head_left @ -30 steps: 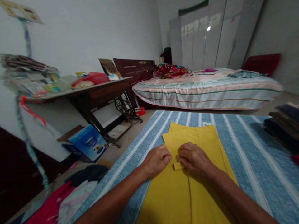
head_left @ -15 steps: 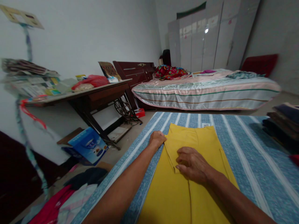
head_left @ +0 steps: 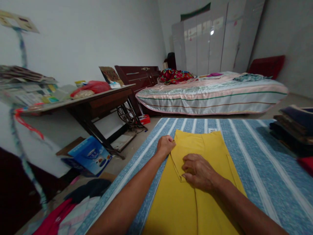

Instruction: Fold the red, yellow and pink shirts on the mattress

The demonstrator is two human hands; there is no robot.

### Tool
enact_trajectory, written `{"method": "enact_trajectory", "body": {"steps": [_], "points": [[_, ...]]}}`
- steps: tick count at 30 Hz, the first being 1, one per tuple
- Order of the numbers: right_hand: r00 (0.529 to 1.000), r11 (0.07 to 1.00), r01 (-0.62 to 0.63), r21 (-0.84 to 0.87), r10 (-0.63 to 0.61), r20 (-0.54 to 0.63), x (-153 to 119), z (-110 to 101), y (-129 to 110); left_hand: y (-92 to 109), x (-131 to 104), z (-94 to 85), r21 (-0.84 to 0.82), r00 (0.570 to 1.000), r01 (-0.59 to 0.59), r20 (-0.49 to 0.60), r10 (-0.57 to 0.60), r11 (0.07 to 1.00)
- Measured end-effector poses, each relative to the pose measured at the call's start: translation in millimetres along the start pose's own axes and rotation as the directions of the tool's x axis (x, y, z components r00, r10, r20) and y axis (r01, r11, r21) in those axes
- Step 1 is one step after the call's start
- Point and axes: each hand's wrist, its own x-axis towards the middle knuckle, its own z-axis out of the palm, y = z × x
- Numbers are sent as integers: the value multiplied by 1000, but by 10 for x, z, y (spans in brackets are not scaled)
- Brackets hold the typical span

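Head view: the left forearm runs diagonally up from the bottom edge to the left hand, which sits at the upper left edge of the yellow garment; its fingers are curled together, thumb and forefinger pinching the cloth edge. The right forearm enters from the lower right; the right hand lies back upward on the garment, near its centre seam, with fingers bent and close together and the thumb slightly apart below them. Whether its fingertips press on the cloth cannot be told. The garment is smooth, plain woven cloth, laid flat lengthwise on the blue striped sheet, narrower at the far end, with a pointed folded flap between the hands. The sheet is flecked blue with pale bands; one white label shows just beyond the garment's far edge. Counts: two hands, one yellow garment, one stack of folded clothes in dark blue, brown and black at the right; number of pieces unclear. Behind: one bed with a satiny striped cover and one crumpled red floral cloth. Left: one wooden treadle table bearing one red plastic bag; one glossy blue carton on the floor beside its iron legs.
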Motion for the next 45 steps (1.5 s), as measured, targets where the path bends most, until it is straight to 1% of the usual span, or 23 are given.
{"method": "enact_trajectory", "body": {"steps": [2,4,6,8,10,13,15,16,17,18,20,21,22,23,24,27,30,33,35,38,40,43,45], "points": [[1000,1000,0,-3,0,-1,0,6,5,58,-82,26,121,990,-140,4,140,983],[1000,1000,7,0,-7,3,-1,8,6,90,-175,72,216,956,-292,57,287,932],[1000,1000,16,5,-16,4,-3,8,5,96,-253,123,201,926,-374,131,353,906],[1000,1000,18,9,-18,-7,-5,5,4,87,-291,161,87,920,-363,190,342,928],[1000,1000,18,11,-18,-18,-6,-1,2,74,-277,170,-87,929,-273,234,286,958],[1000,1000,21,18,-20,-15,-5,-15,-7,57,-181,138,-265,957,-162,193,217,951],[1000,999,23,21,-23,-10,-3,-23,-15,37,-105,117,-235,963,-220,104,250,947],[1000,1000,22,20,-22,-9,-2,-26,-18,21,-72,116,-186,950,-285,77,303,940],[1000,1000,21,17,-21,-8,-1,-28,-20,-1,-46,122,-129,923,-366,80,377,922],[1000,1000,20,11,-19,-6,-1,-28,-20,-26,-25,137,-78,878,-457,116,464,886],[1000,1000,17,-1,-17,-7,0,-24,-14,-83,5,185,-12,749,-628,263,608,778],[1000,1000,17,-6,-17,-8,0,-19,-9,-111,17,213,12,689,-684,340,641,729],[1000,1000,17,-9,-17,-9,1,-14,-2,-135,27,241,45,650,-718,400,646,694],[1000,1000,17,-8,-18,-11,1,-8,5,-155,34,264,89,636,-732,444,631,676],[1000,1000,18,-5,-19,-11,1,-2,11,-168,38,282,146,648,-726,471,598,672],[1000,1000,24,4,-24,-18,-1,14,27,-163,20,294,322,730,-651,513,451,688],[999,1000,25,1,-24,-21,-4,20,29,-116,-12,269,414,766,-586,563,310,696],[1000,1000,18,3,-18,-15,-6,16,22,-72,26,239,408,754,-588,588,292,698],[1000,1000,14,8,-14,-20,-6,8,16,-52,109,218,353,738,-621,565,369,700],[999,1000,21,14,-21,-28,-1,-2,7,-29,257,192,248,729,-659,443,521,711],[999,1000,23,10,-23,-31,2,-4,3,-20,310,193,194,704,-689,405,583,698],[999,1000,17,-7,-18,-30,2,6,8,-25,268,235,185,620,-754,518,589,631],[1000,1000,20,-17,-20,-23,-1,14,18,-40,185,274,243,621,-746,591,515,620]]}}
